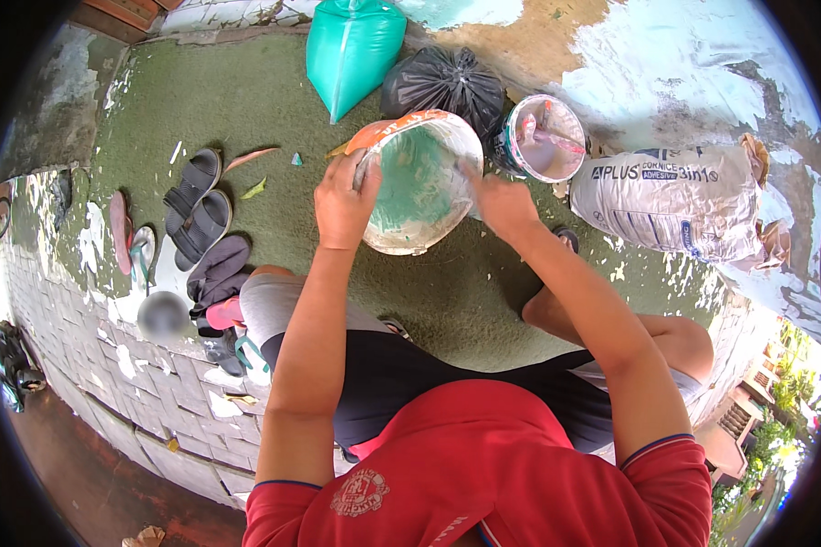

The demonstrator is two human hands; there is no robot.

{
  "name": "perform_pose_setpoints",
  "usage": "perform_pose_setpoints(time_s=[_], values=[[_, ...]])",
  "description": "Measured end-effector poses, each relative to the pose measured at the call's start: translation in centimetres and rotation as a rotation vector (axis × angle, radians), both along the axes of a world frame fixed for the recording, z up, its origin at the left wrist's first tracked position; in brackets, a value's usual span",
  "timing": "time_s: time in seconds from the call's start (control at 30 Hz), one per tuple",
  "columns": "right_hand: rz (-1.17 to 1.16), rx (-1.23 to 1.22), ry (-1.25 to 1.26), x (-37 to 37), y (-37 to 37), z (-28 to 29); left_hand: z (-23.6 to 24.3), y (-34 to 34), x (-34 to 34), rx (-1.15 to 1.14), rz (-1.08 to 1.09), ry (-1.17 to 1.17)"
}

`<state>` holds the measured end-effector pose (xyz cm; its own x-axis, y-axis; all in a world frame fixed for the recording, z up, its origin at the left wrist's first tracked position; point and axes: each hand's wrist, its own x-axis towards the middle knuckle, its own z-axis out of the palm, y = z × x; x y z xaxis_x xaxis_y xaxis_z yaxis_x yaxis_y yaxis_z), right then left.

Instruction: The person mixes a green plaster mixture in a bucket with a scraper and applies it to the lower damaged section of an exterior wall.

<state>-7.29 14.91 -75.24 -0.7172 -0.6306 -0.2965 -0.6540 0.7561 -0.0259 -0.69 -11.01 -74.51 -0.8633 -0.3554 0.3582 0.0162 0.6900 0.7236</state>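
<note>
A tilted bucket (pixel 401 239), orange outside near its far rim and crusted white within, faces me. Green residue (pixel 415 182) coats much of its inside. My left hand (pixel 345 202) grips the bucket's left rim, fingers outside and thumb over the edge. At the right rim, my right hand (pixel 506 208) is curled closed and partly smeared by motion. A greyish blur by its fingertips, inside the rim, may be a tool, but I cannot make out its kind.
Beyond the bucket stand a teal bag (pixel 351 55) and a black plastic bag (pixel 445 87). To the right are a paint pail (pixel 556 162) with pinkish things inside and a white sack (pixel 670 202). Dark slide sandals (pixel 196 205) and other footwear lie left, among paint flakes.
</note>
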Motion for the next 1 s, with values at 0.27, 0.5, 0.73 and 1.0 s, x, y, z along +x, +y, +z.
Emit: perform_pose_setpoints(time_s=[0.27,0.5,0.73,1.0], values=[[-0.222,-0.073,-0.183,4.1,-0.9,-0.3,0.2,-0.1,-0.2,0.011,0.052,-0.016],[-0.388,-0.421,-0.2,8.8,-3.4,0.0,-0.6,-1.0,0.4,0.022,0.081,0.022],[-0.506,-0.37,-0.296,9.7,-3.7,-0.1,-0.8,-1.3,0.7,0.036,0.065,-0.031],[-0.484,-0.477,-0.306,10.5,-5.5,3.0,-0.8,-2.5,1.2,0.254,0.061,-0.088]])
